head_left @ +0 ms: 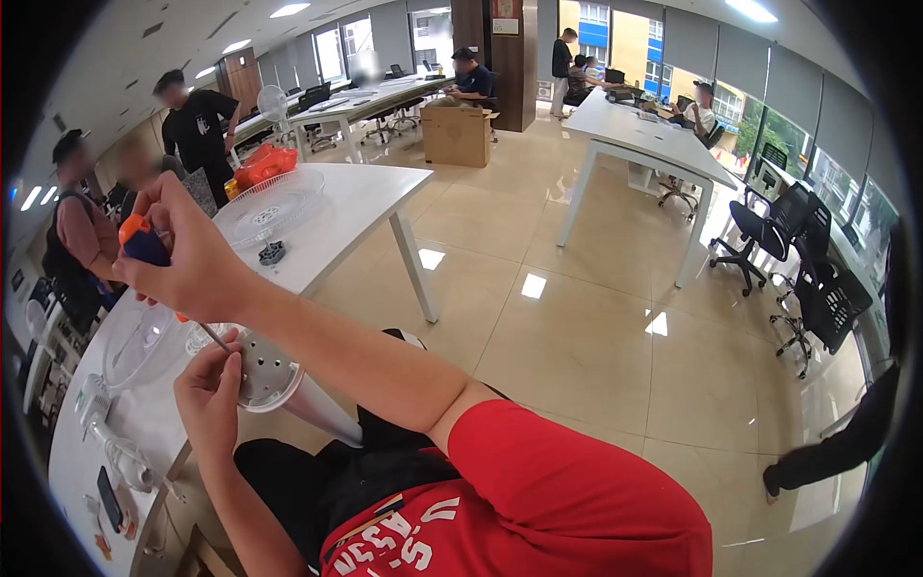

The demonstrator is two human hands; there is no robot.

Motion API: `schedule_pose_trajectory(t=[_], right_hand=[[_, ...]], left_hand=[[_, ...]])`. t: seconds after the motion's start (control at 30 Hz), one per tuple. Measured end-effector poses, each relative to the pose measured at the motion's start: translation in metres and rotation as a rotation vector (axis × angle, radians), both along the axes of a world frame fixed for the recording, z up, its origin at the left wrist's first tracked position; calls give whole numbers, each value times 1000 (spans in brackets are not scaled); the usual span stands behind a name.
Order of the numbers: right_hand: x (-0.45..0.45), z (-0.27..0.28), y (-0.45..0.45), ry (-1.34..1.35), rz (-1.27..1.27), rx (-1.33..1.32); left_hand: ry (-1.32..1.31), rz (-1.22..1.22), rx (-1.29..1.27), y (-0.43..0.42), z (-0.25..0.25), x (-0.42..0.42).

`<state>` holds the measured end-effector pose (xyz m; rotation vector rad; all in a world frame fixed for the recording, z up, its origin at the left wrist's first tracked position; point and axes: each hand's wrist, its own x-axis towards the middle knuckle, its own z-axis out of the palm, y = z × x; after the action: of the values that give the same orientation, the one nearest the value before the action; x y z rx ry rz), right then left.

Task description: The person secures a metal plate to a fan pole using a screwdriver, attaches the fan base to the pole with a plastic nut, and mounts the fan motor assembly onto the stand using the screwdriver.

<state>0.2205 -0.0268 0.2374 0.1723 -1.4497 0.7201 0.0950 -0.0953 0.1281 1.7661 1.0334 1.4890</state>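
My right hand (187,255) is raised at the left, closed round the orange and dark blue handle of a screwdriver (146,242). Its metal shaft slants down to the fingertips of my left hand (209,389), which pinch it near the tip; whether a screw sits there is hidden. Just beside those fingers is the round, perforated metal end plate (266,368) of a white cylinder (322,412). This cylinder lies tilted over my lap, its end close to the table edge.
On the white table (361,197) are a fan grille (274,204), a small grey part (272,253), a red plastic bag (266,165), a clear cover (139,341), a white fan part (125,457) and a phone (110,497). People stand at the left; office chairs (769,221) are at the right.
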Motion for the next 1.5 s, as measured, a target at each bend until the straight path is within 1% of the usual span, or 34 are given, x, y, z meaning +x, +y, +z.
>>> schedule_pose_trajectory(t=[0.03,0.1,0.13,0.17,0.2,0.23,0.3,0.33,0.4,0.43,0.47,0.53,0.57,0.6,0.67,0.7,0.77,0.8,0.87,0.9,0.97,1.0,1.07,1.1,1.17,1.23,1.33,1.37,1.4,1.47,1.5], right_hand=[[8,5,-10,-1,-1,-3],[23,12,-28,-194,-15,-132],[16,8,-17,-194,-13,-132],[1,3,0,-47,-217,69],[-3,7,0,104,-417,271],[-1,5,-1,105,-410,273],[10,-1,-8,-107,243,-146],[8,-2,-9,-109,251,-146],[5,-1,-13,-66,180,-140],[9,0,-15,-124,207,-169],[5,-3,-11,-127,212,-168],[-1,-5,-6,-29,-177,81],[1,-5,-7,-103,-66,-54],[0,-5,-7,-107,-60,-55],[0,-5,-7,-149,-201,7],[3,-3,-10,-153,-199,7],[8,1,-18,-150,187,-199],[4,1,-16,-152,189,-199],[-4,-1,-10,-32,159,-93],[-4,-1,-10,-33,160,-92],[-1,-1,-10,-141,0,-42],[-5,-4,-5,-142,2,-41],[-12,-11,5,-95,-196,101],[-10,-9,0,-98,-189,100],[3,-2,-20,-292,14,-96],[0,-3,-18,-284,90,-125],[-5,-4,-15,-268,229,-152],[-10,-7,-10,-255,152,-92],[-16,-10,-7,-236,79,-34],[-21,-11,-11,-231,109,-158],[-24,-12,-14,-219,69,-146]], left_hand=[[-3,-6,-6,-1,1,2],[-2,-12,-34,-4,5,5],[0,-17,-56,-4,7,6],[-1,-13,-55,-3,8,5],[19,-4,-83,-1,9,3],[39,7,-111,0,10,1],[39,19,-118,2,10,0],[39,23,-127,3,9,-2],[25,27,-106,5,6,-4],[13,21,-84,5,4,-5],[10,27,-82,5,4,-5],[-22,0,-70,4,4,-5],[-26,7,-70,3,5,-5],[-20,7,-86,3,6,-5],[-19,8,-103,3,7,-5],[6,20,-114,2,8,-6],[29,35,-125,0,10,-5],[24,31,-118,-1,12,-2],[18,27,-109,-2,12,-2],[16,16,-111,-1,11,-4],[13,5,-111,-1,11,-5],[-5,-8,-101,-1,11,-5],[-27,-17,-93,-2,10,-5],[-25,-19,-95,-2,9,-6],[-28,3,-99,1,6,-9],[0,-33,-114,4,2,-14],[55,-5,-107,-3,7,-18],[64,3,-163,-7,9,-21],[74,7,-133,-7,7,-25],[97,32,-52,-5,1,-31],[110,50,-3,-5,-1,-33]])
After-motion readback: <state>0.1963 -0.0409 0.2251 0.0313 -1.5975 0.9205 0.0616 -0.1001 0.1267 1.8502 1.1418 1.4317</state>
